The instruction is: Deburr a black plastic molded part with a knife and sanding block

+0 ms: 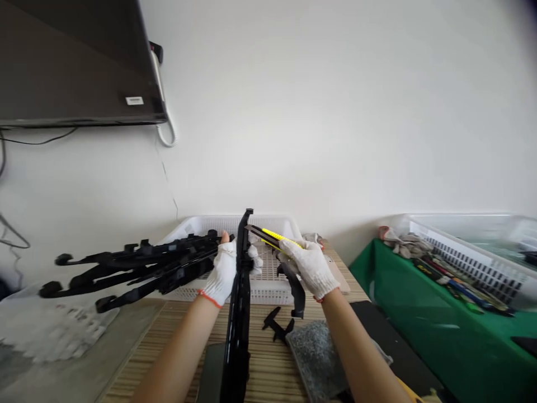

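My left hand (pixel 225 266), in a white knit glove with an orange cuff, is closed around a long black plastic part (pixel 240 302) that stands nearly upright in front of me. In my gloved right hand (pixel 310 266) is a yellow box cutter (pixel 272 237); its blade end meets or nearly meets the upper part of the black piece. Below the right hand hangs a curved black piece (pixel 297 291); whether the hand holds it I cannot tell. Several similar long black parts (pixel 159 266) lie across the left side of a white plastic basket (pixel 271 294).
Small black pieces (pixel 277 326) and a grey cloth (pixel 316 355) lie on the striped table (pixel 272 369). On the right, a green-covered table (pixel 403 296) bears pens and tools (pixel 457 282), gloves (pixel 411 246) and a white basket (pixel 482 268). A screen (pixel 75 61) hangs upper left.
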{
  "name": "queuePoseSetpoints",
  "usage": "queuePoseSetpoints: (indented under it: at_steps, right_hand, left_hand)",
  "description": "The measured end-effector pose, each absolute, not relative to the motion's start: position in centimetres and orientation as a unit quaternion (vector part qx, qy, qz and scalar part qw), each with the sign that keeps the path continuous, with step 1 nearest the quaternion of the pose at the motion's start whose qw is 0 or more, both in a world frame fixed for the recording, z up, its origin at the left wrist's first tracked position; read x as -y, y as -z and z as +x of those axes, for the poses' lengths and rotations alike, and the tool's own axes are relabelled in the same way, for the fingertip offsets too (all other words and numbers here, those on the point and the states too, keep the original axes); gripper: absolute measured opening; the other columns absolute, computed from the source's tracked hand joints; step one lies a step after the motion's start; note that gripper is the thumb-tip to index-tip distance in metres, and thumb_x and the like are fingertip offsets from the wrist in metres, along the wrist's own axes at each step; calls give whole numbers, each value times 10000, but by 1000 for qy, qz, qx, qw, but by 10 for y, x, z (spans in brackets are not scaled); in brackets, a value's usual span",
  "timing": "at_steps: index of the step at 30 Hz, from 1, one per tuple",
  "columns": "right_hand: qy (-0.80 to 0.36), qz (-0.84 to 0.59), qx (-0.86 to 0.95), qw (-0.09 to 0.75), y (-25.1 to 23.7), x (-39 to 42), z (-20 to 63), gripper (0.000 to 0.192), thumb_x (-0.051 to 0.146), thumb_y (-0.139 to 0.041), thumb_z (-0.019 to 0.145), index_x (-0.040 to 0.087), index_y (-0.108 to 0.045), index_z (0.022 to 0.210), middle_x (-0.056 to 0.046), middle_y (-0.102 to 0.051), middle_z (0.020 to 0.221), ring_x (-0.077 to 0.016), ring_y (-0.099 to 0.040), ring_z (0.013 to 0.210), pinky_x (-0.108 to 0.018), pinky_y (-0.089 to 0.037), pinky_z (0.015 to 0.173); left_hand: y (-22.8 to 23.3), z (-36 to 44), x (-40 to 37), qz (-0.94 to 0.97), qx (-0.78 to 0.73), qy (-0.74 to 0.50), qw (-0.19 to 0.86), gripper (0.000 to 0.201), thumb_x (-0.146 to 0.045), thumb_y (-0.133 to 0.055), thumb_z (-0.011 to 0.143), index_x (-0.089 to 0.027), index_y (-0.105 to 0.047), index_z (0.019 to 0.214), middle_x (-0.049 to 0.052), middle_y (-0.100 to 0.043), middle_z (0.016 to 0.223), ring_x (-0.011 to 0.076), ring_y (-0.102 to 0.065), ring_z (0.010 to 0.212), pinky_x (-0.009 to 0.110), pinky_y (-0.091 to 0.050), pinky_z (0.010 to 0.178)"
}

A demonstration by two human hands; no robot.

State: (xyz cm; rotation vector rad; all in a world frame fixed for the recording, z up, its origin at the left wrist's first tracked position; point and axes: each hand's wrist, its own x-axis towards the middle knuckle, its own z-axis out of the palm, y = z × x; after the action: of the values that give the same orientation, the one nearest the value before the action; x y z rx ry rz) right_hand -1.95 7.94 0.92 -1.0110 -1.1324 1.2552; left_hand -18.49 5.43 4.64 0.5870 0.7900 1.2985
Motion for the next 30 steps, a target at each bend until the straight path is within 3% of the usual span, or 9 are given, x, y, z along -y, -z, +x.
queuePoseSetpoints:
  at_steps: [11,18,30]
  right_hand:
    - [-514,-445,485,550,-10,-76,-18,612,587,-788,535,73,-751,867,11,-519,504,-53,-304,416,-219,-215,397]
    - [-523,-430,490,548,-3,-78,-17,583,563,-817,560,75,-745,871,4,-539,528,-56,-336,421,-214,-232,394]
    - [-505,-431,523,534,0,-79,-15,585,595,-761,624,78,-729,894,1,-530,568,-66,-327,454,-233,-223,430]
  left_hand:
    - [-40,-184,-56,290,-364,-590,660,593,-686,-360,942,-153,-612,876,19,-562,587,181,-607,470,292,-531,445]
    - [-35,-185,-59,321,-383,-595,630,548,-657,-422,931,-165,-566,737,15,-569,542,183,-615,446,285,-528,412]
    - [-31,-185,-62,304,-395,-614,612,557,-636,-413,947,-161,-555,692,33,-602,553,166,-607,423,262,-521,411]
